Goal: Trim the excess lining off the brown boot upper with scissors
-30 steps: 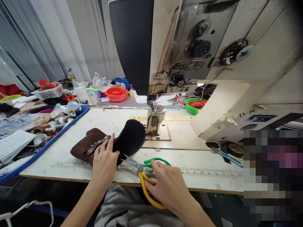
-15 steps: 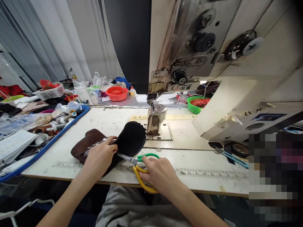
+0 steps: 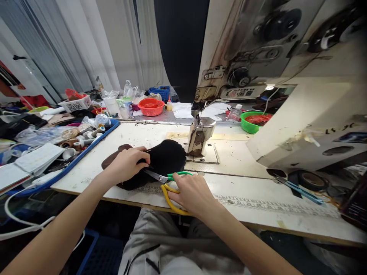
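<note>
My left hand (image 3: 129,163) pinches the edge of a black and dark brown leather piece (image 3: 169,156) lying on the white sewing table (image 3: 237,187). In my right hand (image 3: 193,191) are scissors (image 3: 169,202) with one green and one yellow handle. Their blades point left, reaching to the leather just beside my left fingertips; the blade tips are hidden against the dark material. Behind the leather's right end stands the metal post of the sewing machine (image 3: 200,137).
At the left, a blue-rimmed tray (image 3: 83,156) holds spools and clutter. Red (image 3: 151,107) and green baskets (image 3: 249,126) stand behind the table. Light-blue snips (image 3: 304,192) and a black tape roll (image 3: 314,180) lie at the right. The machine body (image 3: 304,130) overhangs the right side.
The view has shifted, so the scene sits differently in the frame. My left hand has turned over the leather, which now lies lower and flatter. The scissors stay in my right hand.
</note>
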A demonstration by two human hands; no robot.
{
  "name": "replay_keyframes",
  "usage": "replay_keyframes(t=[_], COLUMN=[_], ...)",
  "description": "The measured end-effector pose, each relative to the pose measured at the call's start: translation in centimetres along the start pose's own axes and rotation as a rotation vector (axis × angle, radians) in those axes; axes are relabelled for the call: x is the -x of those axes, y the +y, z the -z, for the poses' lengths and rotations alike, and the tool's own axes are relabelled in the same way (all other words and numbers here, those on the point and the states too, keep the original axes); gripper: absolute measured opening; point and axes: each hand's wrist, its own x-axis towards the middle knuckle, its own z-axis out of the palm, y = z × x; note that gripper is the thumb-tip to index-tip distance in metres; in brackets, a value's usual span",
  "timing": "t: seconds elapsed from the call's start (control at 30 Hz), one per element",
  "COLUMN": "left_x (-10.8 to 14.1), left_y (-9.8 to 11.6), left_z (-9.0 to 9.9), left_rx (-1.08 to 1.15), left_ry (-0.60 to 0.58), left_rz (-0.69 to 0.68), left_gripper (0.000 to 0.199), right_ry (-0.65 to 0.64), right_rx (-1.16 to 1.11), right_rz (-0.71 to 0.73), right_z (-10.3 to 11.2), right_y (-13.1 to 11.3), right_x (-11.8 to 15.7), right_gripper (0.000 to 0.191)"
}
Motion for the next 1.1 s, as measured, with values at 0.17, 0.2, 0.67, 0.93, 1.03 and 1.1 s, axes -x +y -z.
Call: replay_keyframes(t=[0.17, 0.2, 0.67, 0.93, 1.03, 1.1], left_x=[0.6, 0.7, 1.1, 1.1, 1.3, 2.2], left_y=[-0.3, -0.5, -0.8, -1.3, -1.1, -0.6], left_z=[-0.4, -0.5, -0.5, -0.7, -0.8, -1.0], left_rx=[0.047, 0.055, 0.171, 0.296, 0.274, 0.210], left_ry=[0.042, 0.052, 0.117, 0.155, 0.183, 0.225], left_rz=[0.043, 0.046, 0.033, 0.030, 0.025, 0.017], left_gripper=[0.020, 0.021, 0.020, 0.019, 0.017, 0.017], right_ry=[0.009, 0.015, 0.050, 0.020, 0.000, -0.028], right_rx=[-0.007, -0.009, -0.031, -0.077, -0.096, -0.110], right_rz=[-0.019, -0.024, 0.012, 0.066, 0.063, 0.064], right_z=[0.0, 0.0, -0.5, -0.1, -0.6, -1.1], right_y=[-0.5, -0.6, -2.9, -4.1, -5.0, -5.4], right_x=[0.5, 0.6, -1.8, -4.0, -5.0, -5.7], right_gripper=[0.026, 0.027, 0.022, 0.021, 0.024, 0.026])
